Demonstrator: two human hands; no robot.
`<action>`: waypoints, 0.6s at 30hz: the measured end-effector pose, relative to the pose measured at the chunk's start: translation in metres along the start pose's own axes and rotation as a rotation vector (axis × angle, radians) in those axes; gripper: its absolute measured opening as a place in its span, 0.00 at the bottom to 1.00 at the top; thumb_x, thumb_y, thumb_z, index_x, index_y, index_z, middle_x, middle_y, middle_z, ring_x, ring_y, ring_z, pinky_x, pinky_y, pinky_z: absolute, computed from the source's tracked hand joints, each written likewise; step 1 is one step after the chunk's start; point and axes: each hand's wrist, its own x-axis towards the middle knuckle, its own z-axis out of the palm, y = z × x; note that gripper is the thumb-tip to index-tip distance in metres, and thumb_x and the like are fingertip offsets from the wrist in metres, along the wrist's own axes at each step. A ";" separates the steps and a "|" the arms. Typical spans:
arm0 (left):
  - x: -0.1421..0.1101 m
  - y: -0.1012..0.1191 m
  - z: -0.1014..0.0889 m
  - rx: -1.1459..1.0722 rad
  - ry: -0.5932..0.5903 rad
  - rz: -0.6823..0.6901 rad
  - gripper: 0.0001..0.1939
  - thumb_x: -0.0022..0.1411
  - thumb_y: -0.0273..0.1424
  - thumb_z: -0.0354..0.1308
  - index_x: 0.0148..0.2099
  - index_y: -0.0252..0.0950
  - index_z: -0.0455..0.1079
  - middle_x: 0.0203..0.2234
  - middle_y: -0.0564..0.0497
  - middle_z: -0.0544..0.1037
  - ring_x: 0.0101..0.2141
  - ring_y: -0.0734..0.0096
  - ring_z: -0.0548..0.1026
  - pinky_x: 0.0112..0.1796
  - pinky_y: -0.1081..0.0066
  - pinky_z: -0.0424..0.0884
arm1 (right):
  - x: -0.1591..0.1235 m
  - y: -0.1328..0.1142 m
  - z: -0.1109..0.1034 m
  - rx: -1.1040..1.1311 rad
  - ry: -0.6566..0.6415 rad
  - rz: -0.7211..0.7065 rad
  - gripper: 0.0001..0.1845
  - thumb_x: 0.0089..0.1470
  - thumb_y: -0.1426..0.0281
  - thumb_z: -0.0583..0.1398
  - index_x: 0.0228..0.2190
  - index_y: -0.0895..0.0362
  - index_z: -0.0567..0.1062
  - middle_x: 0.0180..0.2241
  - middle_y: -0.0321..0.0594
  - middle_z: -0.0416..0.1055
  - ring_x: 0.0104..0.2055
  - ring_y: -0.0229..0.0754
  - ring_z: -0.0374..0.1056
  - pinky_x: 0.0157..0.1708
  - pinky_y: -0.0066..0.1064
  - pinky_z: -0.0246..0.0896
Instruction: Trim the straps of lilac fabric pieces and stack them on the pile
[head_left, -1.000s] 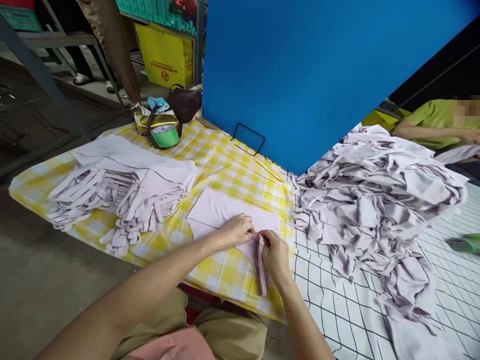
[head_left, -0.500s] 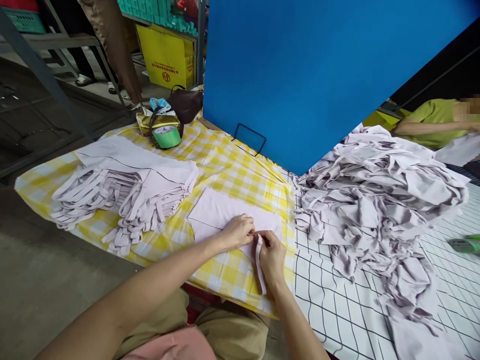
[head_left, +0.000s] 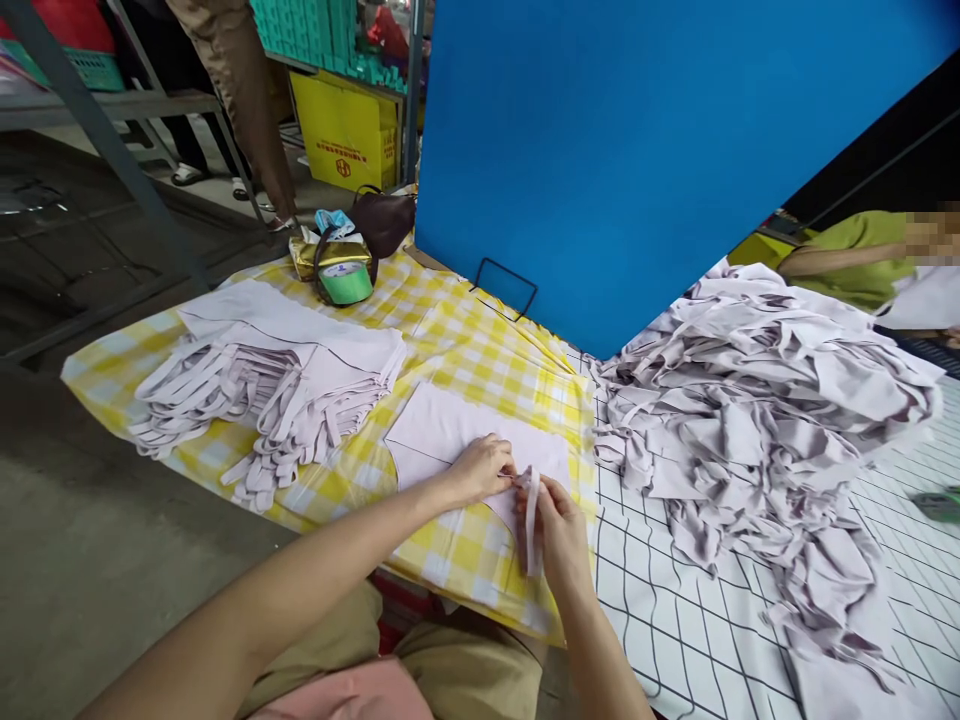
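A flat pale lilac fabric piece (head_left: pixel 450 430) lies on the yellow checked tablecloth (head_left: pixel 465 340) in front of me. My left hand (head_left: pixel 484 467) rests on its near edge, fingers pinched at the top of a narrow lilac strap (head_left: pixel 532 525). My right hand (head_left: pixel 561 530) is closed on the same strap just to the right, and the strap hangs down across its fingers.
A neat stack of finished lilac pieces (head_left: pixel 277 375) with straps lies at left. A big loose heap of lilac pieces (head_left: pixel 757 400) covers the grid-patterned cloth (head_left: pixel 675 620) at right. A blue board (head_left: pixel 600 150) stands behind. Green tape roll (head_left: pixel 346 282) sits far left. Another person in green (head_left: pixel 862 255) is at far right.
The view has shifted slightly. My right hand has drawn a little towards me, and the strap now lies over its fingers. My left hand stays pinched at the strap's top.
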 end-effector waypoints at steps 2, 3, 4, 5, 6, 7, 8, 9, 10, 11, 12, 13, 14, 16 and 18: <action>-0.002 0.000 -0.002 -0.003 -0.008 0.005 0.03 0.54 0.26 0.58 0.31 0.34 0.73 0.30 0.51 0.72 0.37 0.68 0.67 0.39 0.72 0.63 | -0.012 -0.004 -0.007 0.243 -0.078 0.230 0.21 0.48 0.56 0.58 0.40 0.56 0.71 0.26 0.39 0.74 0.27 0.44 0.69 0.26 0.32 0.62; -0.004 0.001 -0.004 -0.005 -0.015 0.009 0.03 0.53 0.26 0.59 0.32 0.34 0.73 0.31 0.50 0.72 0.37 0.67 0.67 0.40 0.72 0.63 | -0.020 -0.006 -0.010 0.326 -0.111 0.302 0.23 0.48 0.54 0.59 0.42 0.56 0.69 0.28 0.40 0.74 0.28 0.44 0.69 0.26 0.33 0.62; -0.007 0.001 -0.006 -0.007 -0.024 0.017 0.05 0.53 0.27 0.59 0.34 0.34 0.74 0.32 0.50 0.72 0.38 0.67 0.66 0.41 0.71 0.63 | -0.027 -0.008 -0.014 0.357 -0.134 0.327 0.25 0.48 0.53 0.59 0.43 0.56 0.68 0.28 0.40 0.75 0.28 0.44 0.70 0.27 0.33 0.62; -0.010 0.002 -0.009 -0.010 -0.034 0.029 0.07 0.53 0.28 0.59 0.36 0.35 0.74 0.33 0.50 0.71 0.39 0.66 0.66 0.42 0.71 0.63 | -0.036 -0.009 -0.018 0.345 -0.145 0.321 0.26 0.48 0.53 0.59 0.44 0.56 0.68 0.28 0.40 0.75 0.28 0.44 0.70 0.28 0.34 0.63; -0.014 0.003 -0.012 -0.012 -0.046 0.046 0.10 0.53 0.28 0.59 0.39 0.35 0.74 0.35 0.49 0.71 0.39 0.66 0.66 0.43 0.70 0.63 | -0.045 -0.010 -0.023 0.304 -0.138 0.294 0.27 0.48 0.53 0.59 0.45 0.56 0.68 0.28 0.39 0.75 0.30 0.44 0.70 0.31 0.34 0.63; -0.018 0.004 -0.015 -0.013 -0.057 0.067 0.12 0.53 0.28 0.59 0.42 0.35 0.74 0.36 0.49 0.70 0.40 0.66 0.66 0.45 0.70 0.63 | -0.054 -0.010 -0.028 0.242 -0.122 0.257 0.27 0.48 0.53 0.59 0.46 0.56 0.68 0.28 0.39 0.75 0.32 0.44 0.70 0.33 0.35 0.64; -0.022 0.004 -0.019 -0.013 -0.067 0.089 0.14 0.53 0.28 0.58 0.44 0.35 0.73 0.38 0.48 0.69 0.41 0.65 0.65 0.46 0.69 0.62 | -0.063 -0.009 -0.032 0.166 -0.097 0.221 0.27 0.48 0.53 0.59 0.46 0.56 0.68 0.28 0.39 0.75 0.35 0.45 0.70 0.36 0.35 0.64; -0.026 0.005 -0.022 -0.011 -0.076 0.110 0.15 0.54 0.28 0.58 0.46 0.36 0.72 0.39 0.48 0.69 0.42 0.65 0.65 0.47 0.69 0.62 | -0.073 -0.007 -0.037 0.083 -0.065 0.188 0.26 0.48 0.53 0.60 0.45 0.55 0.69 0.29 0.40 0.75 0.38 0.46 0.70 0.39 0.35 0.63; -0.030 0.005 -0.024 -0.006 -0.085 0.128 0.16 0.54 0.28 0.57 0.47 0.36 0.72 0.41 0.47 0.68 0.43 0.64 0.64 0.49 0.69 0.61 | -0.081 -0.003 -0.041 0.003 -0.036 0.161 0.25 0.48 0.53 0.60 0.44 0.55 0.71 0.30 0.40 0.75 0.39 0.47 0.70 0.41 0.35 0.63; -0.033 0.006 -0.026 -0.001 -0.096 0.143 0.17 0.55 0.28 0.56 0.48 0.36 0.71 0.42 0.47 0.67 0.44 0.64 0.64 0.49 0.68 0.60 | -0.090 0.002 -0.045 -0.064 -0.021 0.141 0.24 0.48 0.54 0.60 0.42 0.55 0.72 0.31 0.41 0.76 0.40 0.48 0.70 0.42 0.35 0.63; -0.035 0.006 -0.028 0.004 -0.107 0.154 0.18 0.55 0.28 0.55 0.49 0.37 0.70 0.43 0.46 0.67 0.45 0.63 0.63 0.50 0.68 0.60 | -0.097 0.009 -0.048 -0.116 -0.020 0.125 0.23 0.48 0.54 0.60 0.42 0.55 0.73 0.33 0.42 0.76 0.40 0.49 0.70 0.42 0.35 0.64; -0.036 0.006 -0.029 0.010 -0.118 0.161 0.18 0.56 0.28 0.54 0.51 0.37 0.69 0.44 0.46 0.66 0.46 0.63 0.63 0.51 0.68 0.60 | -0.103 0.016 -0.050 -0.160 -0.025 0.109 0.23 0.47 0.54 0.61 0.41 0.55 0.73 0.35 0.43 0.76 0.40 0.49 0.70 0.42 0.35 0.64; -0.037 0.007 -0.029 0.015 -0.127 0.164 0.19 0.57 0.27 0.53 0.52 0.37 0.69 0.44 0.46 0.66 0.46 0.63 0.63 0.51 0.67 0.59 | -0.109 0.024 -0.052 -0.195 -0.035 0.093 0.23 0.47 0.54 0.61 0.42 0.55 0.73 0.37 0.44 0.75 0.41 0.49 0.70 0.43 0.35 0.64; -0.037 0.008 -0.030 0.023 -0.142 0.158 0.20 0.57 0.25 0.51 0.53 0.38 0.67 0.45 0.46 0.66 0.47 0.63 0.62 0.52 0.67 0.59 | -0.119 0.038 -0.052 -0.253 -0.054 0.056 0.24 0.46 0.56 0.62 0.44 0.54 0.73 0.42 0.45 0.74 0.45 0.50 0.69 0.45 0.36 0.64; -0.036 0.010 -0.033 0.023 -0.159 0.143 0.21 0.57 0.24 0.51 0.54 0.39 0.67 0.46 0.46 0.67 0.49 0.63 0.62 0.53 0.66 0.58 | -0.129 0.048 -0.048 -0.281 -0.019 0.001 0.23 0.48 0.57 0.61 0.45 0.54 0.72 0.46 0.45 0.72 0.48 0.51 0.67 0.46 0.36 0.63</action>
